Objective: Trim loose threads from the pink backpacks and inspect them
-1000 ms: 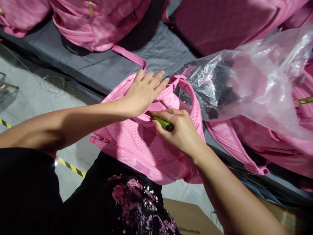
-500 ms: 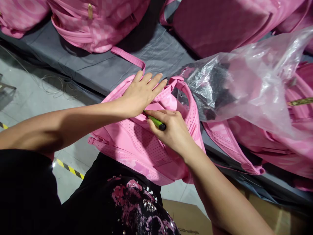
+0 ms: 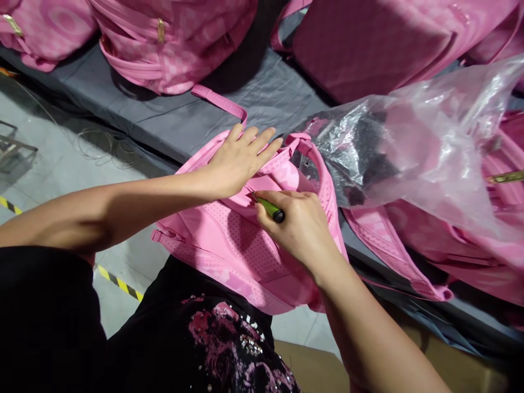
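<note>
A pink backpack [image 3: 200,232] with dotted padding lies at the table's edge, partly over my lap. My left hand [image 3: 241,161] rests flat on its upper part, fingers spread and pointing away. My right hand [image 3: 301,224] grips a green tool with a black end [image 3: 271,209], its thin tip at the pink fabric just below my left palm. What the tip touches is too small to make out. A shoulder strap [image 3: 325,174] curves up to the right of my right hand.
More pink backpacks [image 3: 176,43] stand along the grey-covered table [image 3: 159,120]. Clear plastic wrapping [image 3: 434,142] lies to the right, partly over another pink bag [image 3: 458,245]. A cardboard box [image 3: 311,368] is on the floor below, and thin cable loops lie at the left.
The tool in my right hand has shifted slightly right and down, away from my left hand, and more of its tip shows. The whole view has moved a little.
</note>
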Action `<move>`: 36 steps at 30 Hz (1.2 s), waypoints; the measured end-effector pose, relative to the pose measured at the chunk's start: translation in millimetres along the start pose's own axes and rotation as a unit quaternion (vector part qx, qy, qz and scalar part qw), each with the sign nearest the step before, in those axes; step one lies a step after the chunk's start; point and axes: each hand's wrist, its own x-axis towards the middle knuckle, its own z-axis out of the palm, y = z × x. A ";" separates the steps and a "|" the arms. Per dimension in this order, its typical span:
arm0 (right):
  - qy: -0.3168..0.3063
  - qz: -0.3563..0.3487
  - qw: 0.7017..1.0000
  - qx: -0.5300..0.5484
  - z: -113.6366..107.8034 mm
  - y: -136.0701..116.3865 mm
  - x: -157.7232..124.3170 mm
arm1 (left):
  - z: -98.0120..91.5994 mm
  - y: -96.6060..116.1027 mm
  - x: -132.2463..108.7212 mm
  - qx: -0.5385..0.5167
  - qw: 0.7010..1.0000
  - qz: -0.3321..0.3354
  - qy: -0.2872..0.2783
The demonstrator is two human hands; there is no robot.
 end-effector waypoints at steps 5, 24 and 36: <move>0.003 0.010 1.000 0.023 0.3 -1.2 -3.1 | -4.8 -15.6 -6.4 0.011 1.000 0.009 -0.004; 0.025 0.012 0.977 0.211 31.9 -14.4 5.5 | -20.2 -26.6 -21.6 0.034 0.974 -0.164 -0.154; -0.056 0.007 0.975 0.214 11.0 -15.8 5.8 | -27.1 -50.2 -18.6 0.007 0.980 -0.099 -0.175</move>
